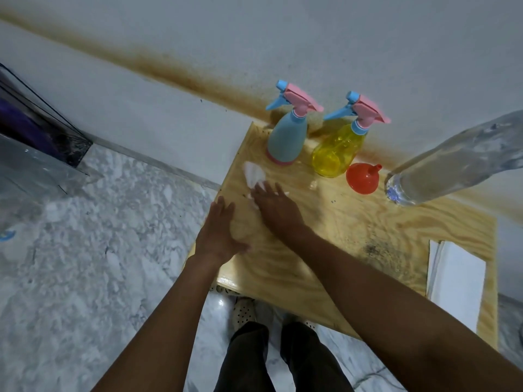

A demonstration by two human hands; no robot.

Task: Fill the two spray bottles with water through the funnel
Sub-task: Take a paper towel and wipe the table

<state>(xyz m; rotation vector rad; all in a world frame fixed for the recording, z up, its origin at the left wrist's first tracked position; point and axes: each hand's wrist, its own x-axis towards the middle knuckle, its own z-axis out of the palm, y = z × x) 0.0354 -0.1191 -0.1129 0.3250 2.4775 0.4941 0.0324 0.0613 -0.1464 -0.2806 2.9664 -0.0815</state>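
Note:
A blue spray bottle (287,140) and a yellow spray bottle (336,149) stand upright at the back of the wooden table (353,239), both with pink and blue trigger heads on. An orange funnel (362,179) lies on its side right of the yellow bottle. A large clear water bottle (452,162) stands at the right. My right hand (276,206) presses flat on a white tissue (254,175) near the table's left edge. Beside it my left hand (222,236) rests flat on the edge with fingers apart, holding nothing.
A white wall with a brown stain runs behind the table. A white folded sheet (452,281) lies at the table's right front. The marble floor (99,250) spreads to the left, with a clear plastic container (34,142) on it. My legs and shoes show below the table edge.

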